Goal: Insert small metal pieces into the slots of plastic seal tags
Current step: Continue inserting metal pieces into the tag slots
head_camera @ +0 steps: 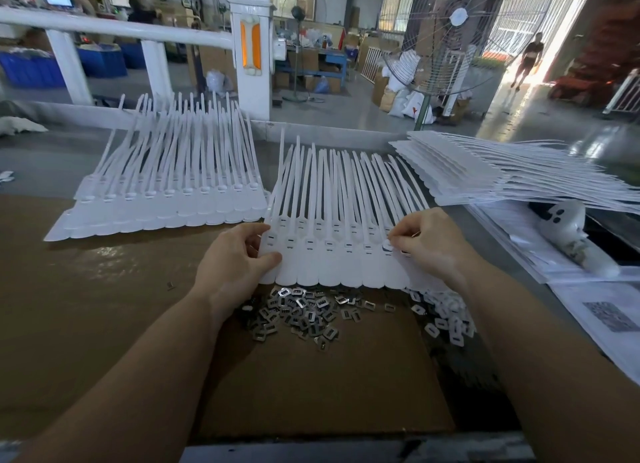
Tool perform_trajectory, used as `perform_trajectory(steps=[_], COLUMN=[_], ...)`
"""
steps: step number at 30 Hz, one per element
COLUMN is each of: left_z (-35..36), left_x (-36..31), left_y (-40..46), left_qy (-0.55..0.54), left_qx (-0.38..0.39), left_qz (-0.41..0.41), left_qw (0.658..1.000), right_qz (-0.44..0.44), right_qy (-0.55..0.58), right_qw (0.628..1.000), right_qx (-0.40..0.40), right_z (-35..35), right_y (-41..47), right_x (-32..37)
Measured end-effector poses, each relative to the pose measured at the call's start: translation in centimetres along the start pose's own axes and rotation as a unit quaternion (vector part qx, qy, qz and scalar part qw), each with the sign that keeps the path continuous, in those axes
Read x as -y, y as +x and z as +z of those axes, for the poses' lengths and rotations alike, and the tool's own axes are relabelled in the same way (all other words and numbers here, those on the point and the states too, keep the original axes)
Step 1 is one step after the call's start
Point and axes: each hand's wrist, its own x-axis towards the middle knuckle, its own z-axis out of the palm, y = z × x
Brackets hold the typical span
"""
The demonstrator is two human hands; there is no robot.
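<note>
A strip of joined white plastic seal tags [332,258] lies in front of me on brown cardboard, tails pointing away. My left hand [235,254] grips the strip's left end, thumb on top. My right hand [426,244] sits at the strip's right end, fingertips pinched over a tag's slot; a small metal glint shows between them, too small to make out. A loose heap of small metal pieces [298,310] lies just below the strip. Small white plastic caps [443,317] lie to its right.
Another layered strip of tags [166,199] lies at the left rear, and a tall stack of tag strips [512,171] at the right rear. Printed papers [602,310] and a white object [568,230] sit on the right. A white railing and a standing fan are beyond the table.
</note>
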Motion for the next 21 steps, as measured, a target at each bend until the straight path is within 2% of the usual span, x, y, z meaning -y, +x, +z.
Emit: perform_trajectory(steps=[6,14,21], left_z=[0.03,0.02,0.05], left_x=[0.1,0.08,0.12], left_y=[-0.08,-0.01,0.07], left_qy=[-0.004,-0.006,-0.007], left_qx=[-0.001,0.001,0.0], left_qz=[0.0,-0.003,-0.003], left_qw=[1.0,1.0,1.0], right_qz=[-0.011,-0.027,-0.024], right_qy=[-0.017,-0.075,-0.087], right_qw=[1.0,0.997,0.994], right_qx=[0.024,-0.01,0.067], right_z=[-0.1,0.36,-0.36], right_y=[0.25,-0.14,0.4], right_x=[0.08,0.19,0.74])
